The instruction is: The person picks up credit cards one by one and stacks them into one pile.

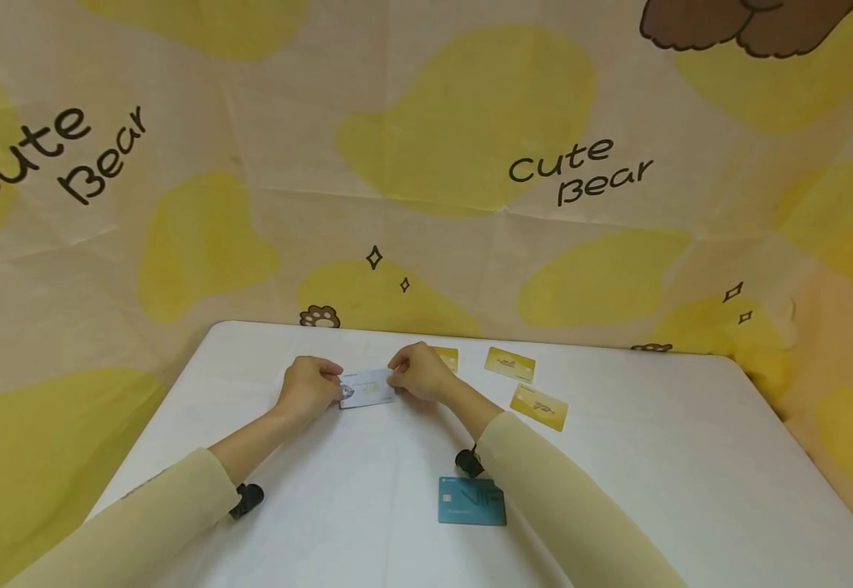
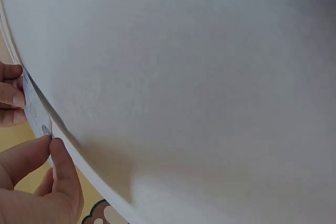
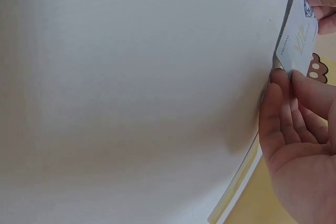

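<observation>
Between both hands is a white card (image 1: 367,389) with gold lettering and a small dark picture at its left end. My left hand (image 1: 310,385) pinches that left end between thumb and fingers. At the opposite end, my right hand (image 1: 422,373) pinches the card's edge. In the left wrist view the card (image 2: 37,109) appears at a steep angle, with the left hand (image 2: 44,182) below it. The right wrist view shows the lettered face of the card (image 3: 299,38), its near corner held by the right hand (image 3: 299,124).
A yellow card (image 1: 447,358) lies partly hidden behind the right hand. Two more yellow cards, one farther back (image 1: 511,364) and one nearer (image 1: 539,407), lie to the right. A teal card (image 1: 471,501) sits near the right forearm, partly covered. The white table (image 1: 654,457) meets a patterned cloth (image 1: 456,122).
</observation>
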A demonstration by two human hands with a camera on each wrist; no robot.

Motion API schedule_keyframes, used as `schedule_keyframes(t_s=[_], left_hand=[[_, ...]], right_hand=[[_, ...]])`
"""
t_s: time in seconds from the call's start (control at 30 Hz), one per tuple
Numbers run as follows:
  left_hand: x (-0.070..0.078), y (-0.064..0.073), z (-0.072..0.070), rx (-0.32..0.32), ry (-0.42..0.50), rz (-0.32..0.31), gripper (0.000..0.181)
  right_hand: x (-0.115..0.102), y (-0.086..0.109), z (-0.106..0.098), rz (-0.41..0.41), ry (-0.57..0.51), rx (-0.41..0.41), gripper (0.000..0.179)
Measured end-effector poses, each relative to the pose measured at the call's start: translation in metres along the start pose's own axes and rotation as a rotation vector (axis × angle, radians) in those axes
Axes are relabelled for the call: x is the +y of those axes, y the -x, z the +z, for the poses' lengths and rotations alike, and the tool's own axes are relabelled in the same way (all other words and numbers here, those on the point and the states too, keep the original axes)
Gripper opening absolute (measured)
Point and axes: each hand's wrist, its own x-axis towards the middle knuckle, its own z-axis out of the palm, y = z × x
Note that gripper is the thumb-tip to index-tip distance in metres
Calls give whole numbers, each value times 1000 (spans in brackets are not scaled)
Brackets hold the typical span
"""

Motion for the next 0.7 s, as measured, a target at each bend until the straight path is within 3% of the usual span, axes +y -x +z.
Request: schedule_keyframes(t_s=[0.5,0.7], left_hand=[[3,7,1,-38,103,63,42],[10,9,3,-43,132,62,43]], right_hand=[[-5,18,-21,12,-117,8,15],[-5,27,-30,-8,-118,15,17]])
